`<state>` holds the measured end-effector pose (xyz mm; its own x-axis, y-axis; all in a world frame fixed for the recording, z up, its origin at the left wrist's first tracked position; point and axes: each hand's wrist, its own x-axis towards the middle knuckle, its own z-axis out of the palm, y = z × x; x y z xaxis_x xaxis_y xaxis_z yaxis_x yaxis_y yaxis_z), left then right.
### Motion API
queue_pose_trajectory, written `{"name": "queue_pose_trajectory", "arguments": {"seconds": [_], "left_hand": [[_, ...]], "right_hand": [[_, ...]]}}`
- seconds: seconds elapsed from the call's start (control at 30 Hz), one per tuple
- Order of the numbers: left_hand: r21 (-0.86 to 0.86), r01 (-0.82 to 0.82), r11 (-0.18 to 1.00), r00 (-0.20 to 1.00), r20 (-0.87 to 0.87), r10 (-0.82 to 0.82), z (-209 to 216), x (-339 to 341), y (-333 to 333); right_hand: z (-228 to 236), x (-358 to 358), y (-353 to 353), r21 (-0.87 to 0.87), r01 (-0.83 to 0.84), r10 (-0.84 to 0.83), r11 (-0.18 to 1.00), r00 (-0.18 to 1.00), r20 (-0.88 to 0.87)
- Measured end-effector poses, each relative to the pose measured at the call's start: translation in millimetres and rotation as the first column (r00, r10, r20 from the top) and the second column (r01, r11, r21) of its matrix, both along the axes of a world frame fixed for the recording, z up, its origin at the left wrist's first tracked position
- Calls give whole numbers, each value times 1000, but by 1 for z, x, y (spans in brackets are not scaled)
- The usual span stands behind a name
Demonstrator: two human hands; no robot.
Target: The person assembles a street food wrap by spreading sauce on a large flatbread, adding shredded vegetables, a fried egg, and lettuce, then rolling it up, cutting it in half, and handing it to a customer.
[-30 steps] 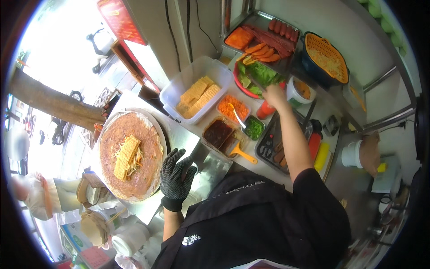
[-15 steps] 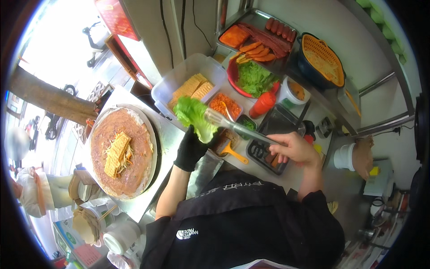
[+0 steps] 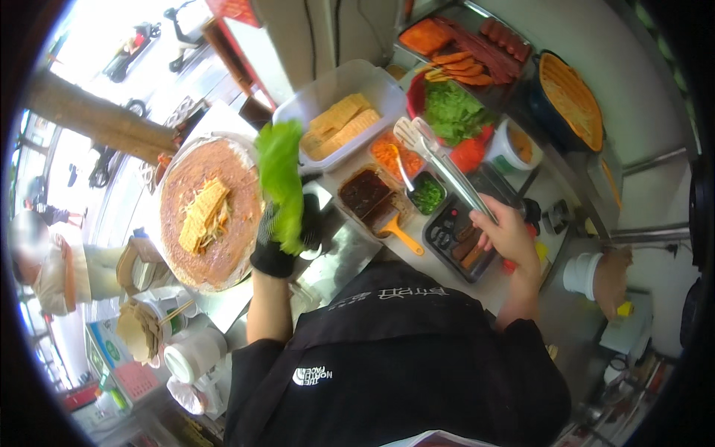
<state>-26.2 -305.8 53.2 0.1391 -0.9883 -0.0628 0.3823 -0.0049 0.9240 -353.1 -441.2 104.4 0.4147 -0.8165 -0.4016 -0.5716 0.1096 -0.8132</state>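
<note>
My left hand (image 3: 269, 242), in a black glove, grips a green lettuce leaf (image 3: 280, 175) beside the right edge of the round griddle. The leaf stands upright and hides part of the fingers. Spread over the griddle is a large brown-sauced crepe (image 3: 179, 182), with a golden crisp cracker (image 3: 198, 223) and pale shreds lying in its middle. My bare right hand (image 3: 508, 237) is closed round metal tongs (image 3: 463, 181). Their slotted jaws are apart with nothing between them, held above the small containers.
A clear tub (image 3: 342, 78) holds more crackers. Around it stand shredded carrot (image 3: 396, 155), chopped green onion (image 3: 428, 195), a dark sauce tray with an orange-handled brush (image 3: 402, 236), and a red bowl of lettuce (image 3: 456, 112). Sausages and meat fill a tray (image 3: 484, 56). A person (image 3: 56, 261) stands at left.
My left hand has carried the lettuce leaf left toward the crepe. The tongs have let go of the leaf and point away from it, over the containers. The view has shifted slightly.
</note>
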Motion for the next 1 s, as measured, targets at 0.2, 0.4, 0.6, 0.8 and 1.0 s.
{"name": "queue_pose_trajectory", "arguments": {"seconds": [0.2, 0.4, 0.6, 0.8, 1.0], "left_hand": [[574, 89, 814, -75, 819, -569, -27, -4, 23], [281, 28, 959, 239, 930, -279, -44, -26, 38], [267, 26, 963, 600, 767, -229, -65, -50, 58], [336, -159, 928, 848, 528, -46, -76, -59, 76], [357, -322, 877, 860, 497, 114, -85, -51, 72]], "right_hand": [[-6, -18, -12, -298, -42, -67, 954, 936, -346], [-27, -41, -65, -455, -52, -234, 889, 802, -550], [-44, -50, -123, -463, -181, -242, 868, 660, -711], [-60, -31, -154, -471, -199, -201, 859, 716, -668], [-66, 12, -188, -282, -290, 8, 915, 711, -703]]}}
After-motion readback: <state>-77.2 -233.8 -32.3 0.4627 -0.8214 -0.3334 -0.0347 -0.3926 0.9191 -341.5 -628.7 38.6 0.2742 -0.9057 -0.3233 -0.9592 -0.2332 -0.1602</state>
